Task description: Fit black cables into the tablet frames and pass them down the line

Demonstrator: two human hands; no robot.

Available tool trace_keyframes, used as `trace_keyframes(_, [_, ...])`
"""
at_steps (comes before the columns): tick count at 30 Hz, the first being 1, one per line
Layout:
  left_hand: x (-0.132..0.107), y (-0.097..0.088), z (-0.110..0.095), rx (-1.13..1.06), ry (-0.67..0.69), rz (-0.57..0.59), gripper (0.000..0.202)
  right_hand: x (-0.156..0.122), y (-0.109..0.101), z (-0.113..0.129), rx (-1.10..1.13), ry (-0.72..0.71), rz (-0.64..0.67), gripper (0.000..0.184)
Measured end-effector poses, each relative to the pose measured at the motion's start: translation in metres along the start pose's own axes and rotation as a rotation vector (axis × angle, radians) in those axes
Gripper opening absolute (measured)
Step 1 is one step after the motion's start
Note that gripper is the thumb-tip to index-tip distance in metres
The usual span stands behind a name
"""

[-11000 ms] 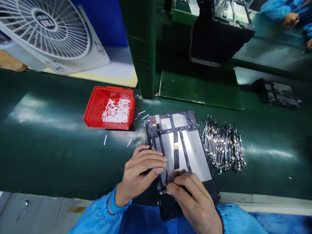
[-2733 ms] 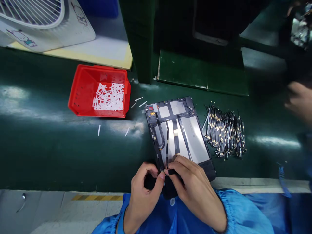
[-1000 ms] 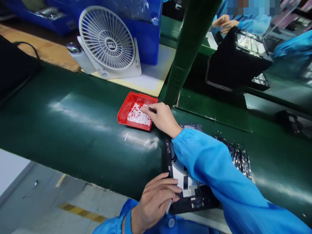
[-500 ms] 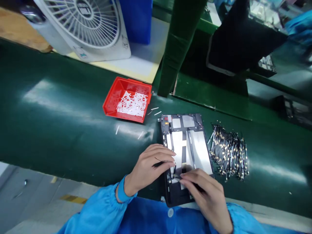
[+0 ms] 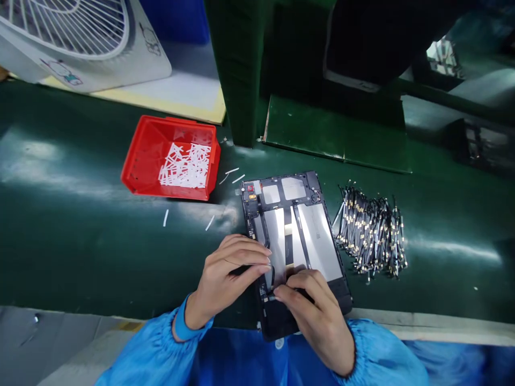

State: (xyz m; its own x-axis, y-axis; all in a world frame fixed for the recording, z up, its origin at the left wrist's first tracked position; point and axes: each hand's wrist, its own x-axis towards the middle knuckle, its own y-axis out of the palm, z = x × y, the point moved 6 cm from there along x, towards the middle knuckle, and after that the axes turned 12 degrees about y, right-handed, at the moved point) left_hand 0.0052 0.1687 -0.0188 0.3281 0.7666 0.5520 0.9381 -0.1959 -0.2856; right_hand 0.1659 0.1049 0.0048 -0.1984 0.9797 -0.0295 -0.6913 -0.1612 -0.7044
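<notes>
An opened tablet [image 5: 317, 236] lies back-up on the green belt, showing silver battery cells and black flex strips. My left hand [image 5: 227, 276] rests at its lower left edge. Its fingers are pressed together on a thin black flex cable [image 5: 273, 276] that curves over the tablet. My right hand [image 5: 316, 316] is curled over the tablet's lower end, with its fingertips pinched on the same cable's near end. Both sleeves are blue.
A pile of several black-and-gold flex cables [image 5: 372, 230] lies right of the tablet. A red bin [image 5: 139, 155] holding white strips stands to the left, with loose strips [image 5: 165, 217] on the belt. Behind are a green post [image 5: 237, 69] and a white fan [image 5: 80, 37].
One second ago my right hand reached to the red bin. It has come back to the tablet's lower end, and both hands have closed in on the cable there.
</notes>
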Motion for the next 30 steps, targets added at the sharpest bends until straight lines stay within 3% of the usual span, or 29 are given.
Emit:
trace_keyframes(7, [0.008,-0.002,-0.003,0.042,0.017,0.036,0.009,0.004,-0.003,0.005,-0.017,-0.058,0.021,0.015])
trace_keyframes(11, [0.030,0.000,-0.007,0.132,0.091,0.159,0.012,0.003,-0.003,0.003,-0.009,-0.059,0.046,0.016])
trace_keyframes(16, [0.052,0.008,0.005,0.222,0.088,0.285,0.006,0.004,-0.003,0.003,0.001,-0.037,0.019,0.017])
trace_keyframes(21, [0.054,0.013,0.017,0.190,0.013,0.303,0.003,0.008,-0.005,0.007,-0.022,-0.060,-0.009,0.018])
trace_keyframes(30, [0.056,0.013,0.015,0.197,0.023,0.290,0.003,0.009,-0.005,0.007,-0.007,-0.038,-0.019,0.017])
